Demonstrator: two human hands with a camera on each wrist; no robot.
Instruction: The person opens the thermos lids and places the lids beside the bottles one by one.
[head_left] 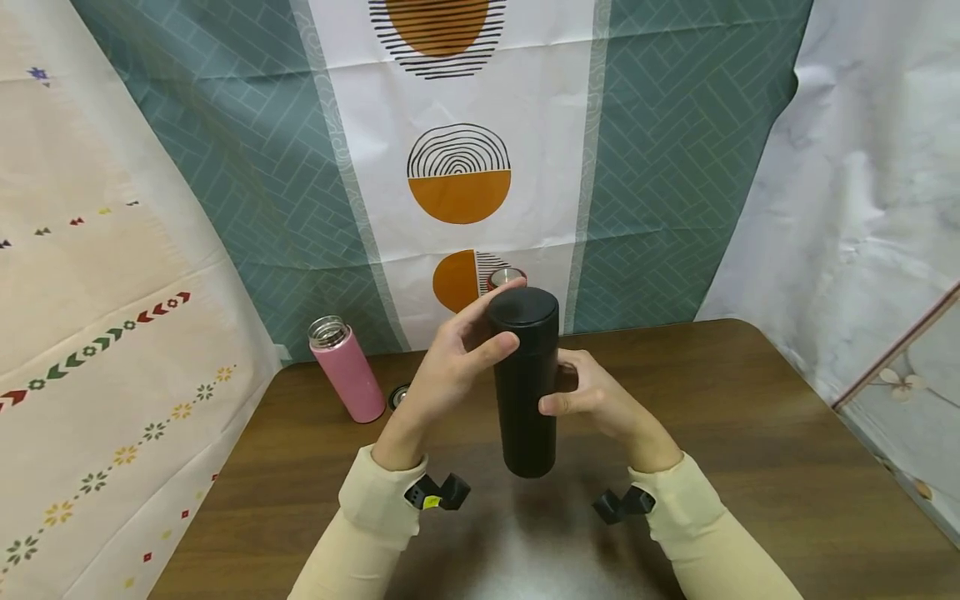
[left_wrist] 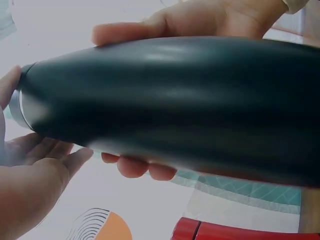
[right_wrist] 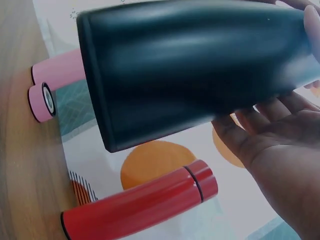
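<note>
Both hands hold a black thermos (head_left: 528, 417) upright above the table. My left hand (head_left: 453, 358) is at its top, with thumb and fingers around the black lid (head_left: 525, 307). Lower down, my right hand (head_left: 596, 396) grips the body, its thumb on the near side. The left wrist view shows a thin pale band (left_wrist: 25, 107) near the lid end, beside the left thumb. From the right wrist, the flat base of the thermos points left, and the fingers (right_wrist: 270, 112) of that hand support the body from below.
A pink thermos (head_left: 348, 375) stands uncapped at the table's back left, its pink lid (right_wrist: 42, 102) beside it. A red thermos (right_wrist: 145, 200) stands behind the black one, mostly hidden in the head view. Patterned cloth (head_left: 660, 167) hangs behind the wooden table (head_left: 720, 433).
</note>
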